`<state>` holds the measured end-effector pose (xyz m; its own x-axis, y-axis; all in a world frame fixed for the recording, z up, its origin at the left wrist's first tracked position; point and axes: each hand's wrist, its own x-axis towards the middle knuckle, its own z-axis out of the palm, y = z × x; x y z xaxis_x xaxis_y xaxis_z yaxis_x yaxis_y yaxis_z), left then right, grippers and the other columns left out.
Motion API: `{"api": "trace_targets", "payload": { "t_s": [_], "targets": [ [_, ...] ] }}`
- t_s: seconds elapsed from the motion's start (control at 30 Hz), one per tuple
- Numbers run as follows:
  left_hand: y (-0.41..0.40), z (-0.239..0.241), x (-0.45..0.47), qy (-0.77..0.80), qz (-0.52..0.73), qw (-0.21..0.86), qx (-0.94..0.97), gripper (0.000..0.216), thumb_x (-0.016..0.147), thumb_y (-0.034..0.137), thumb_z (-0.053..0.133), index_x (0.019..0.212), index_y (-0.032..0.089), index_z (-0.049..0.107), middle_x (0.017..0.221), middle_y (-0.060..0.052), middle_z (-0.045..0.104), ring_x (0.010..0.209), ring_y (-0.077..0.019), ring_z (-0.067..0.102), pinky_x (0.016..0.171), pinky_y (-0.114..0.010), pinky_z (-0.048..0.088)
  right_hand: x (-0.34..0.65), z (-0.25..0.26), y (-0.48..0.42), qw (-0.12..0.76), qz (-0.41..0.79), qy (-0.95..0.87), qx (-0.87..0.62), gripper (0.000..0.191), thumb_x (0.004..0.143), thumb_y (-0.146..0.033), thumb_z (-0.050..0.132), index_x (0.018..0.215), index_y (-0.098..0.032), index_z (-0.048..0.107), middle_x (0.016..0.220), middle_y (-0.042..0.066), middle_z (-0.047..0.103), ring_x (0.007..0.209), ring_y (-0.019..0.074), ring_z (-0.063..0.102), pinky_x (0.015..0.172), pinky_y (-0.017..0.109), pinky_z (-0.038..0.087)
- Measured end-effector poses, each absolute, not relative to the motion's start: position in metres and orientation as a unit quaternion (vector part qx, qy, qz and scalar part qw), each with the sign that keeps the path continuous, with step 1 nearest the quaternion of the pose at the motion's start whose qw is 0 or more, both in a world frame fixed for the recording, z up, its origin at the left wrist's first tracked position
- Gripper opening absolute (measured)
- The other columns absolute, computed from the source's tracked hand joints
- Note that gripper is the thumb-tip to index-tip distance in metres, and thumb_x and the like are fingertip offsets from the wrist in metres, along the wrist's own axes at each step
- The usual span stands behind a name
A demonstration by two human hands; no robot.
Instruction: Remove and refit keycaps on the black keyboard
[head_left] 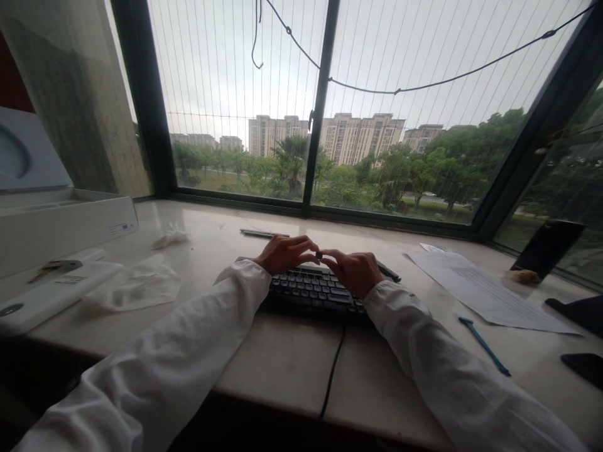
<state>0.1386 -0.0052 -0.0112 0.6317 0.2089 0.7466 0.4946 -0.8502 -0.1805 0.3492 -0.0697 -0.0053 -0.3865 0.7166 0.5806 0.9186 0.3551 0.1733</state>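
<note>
A black keyboard point(323, 292) lies on the pale sill under my hands, its cable point(334, 370) running down over the front edge. Above its back rows, a small dark keycap point(319, 255) is pinched between the fingertips of both hands. My left hand point(286, 252) reaches it from the left, thumb and fingers closed on its side. From the right, my right hand point(354, 269) meets it with closed fingertips. Fine details of the keycap are too small to tell, and both hands cover parts of the keyboard's upper rows.
Behind my left hand lies a thin silver pen-like stick point(264, 233). On the left are a white box point(94, 216), keys point(55, 269) and crumpled tissue point(141, 285). On the right lie printed paper point(480, 285), a blue tool point(485, 346) and an upright black phone-like slab point(549, 248).
</note>
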Motion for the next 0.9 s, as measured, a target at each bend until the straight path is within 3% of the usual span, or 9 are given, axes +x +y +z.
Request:
{"api": "trace_targets", "payload": {
  "t_s": [0.27,0.63,0.9],
  "targets": [
    [-0.0081,-0.0061,0.1388,-0.2,-0.281,0.103,-0.933,0.022,0.09,0.038,0.049,0.096,0.026,0.067,0.093,0.002,0.068,0.077,-0.0098,0.064,0.065,-0.018,0.04,0.3462,-0.0055,-0.0672,0.085,-0.223,-0.809,-0.537,0.041,0.092,-0.05,0.033,0.121,-0.034,0.058,0.081,0.006,0.073,0.074,0.0207,0.067,0.065,0.027,0.038],
    [-0.0016,-0.0115,0.1413,-0.182,-0.208,0.048,-0.96,0.02,0.087,0.03,0.051,0.094,0.029,0.07,0.091,0.002,0.071,0.081,-0.0117,0.065,0.069,-0.019,0.041,0.3482,-0.0048,-0.0673,0.045,-0.178,-0.84,-0.51,0.036,0.09,-0.049,0.038,0.109,-0.037,0.066,0.084,0.004,0.073,0.076,0.0216,0.067,0.064,0.028,0.041],
    [-0.0049,-0.0112,0.1417,-0.195,-0.22,0.055,-0.954,0.019,0.085,0.037,0.054,0.092,0.029,0.071,0.086,0.002,0.071,0.077,-0.0119,0.065,0.066,-0.02,0.041,0.3472,-0.0049,-0.0672,0.043,-0.173,-0.836,-0.519,0.036,0.089,-0.049,0.04,0.111,-0.036,0.065,0.086,0.005,0.072,0.077,0.021,0.066,0.067,0.029,0.041]
  ]
}}
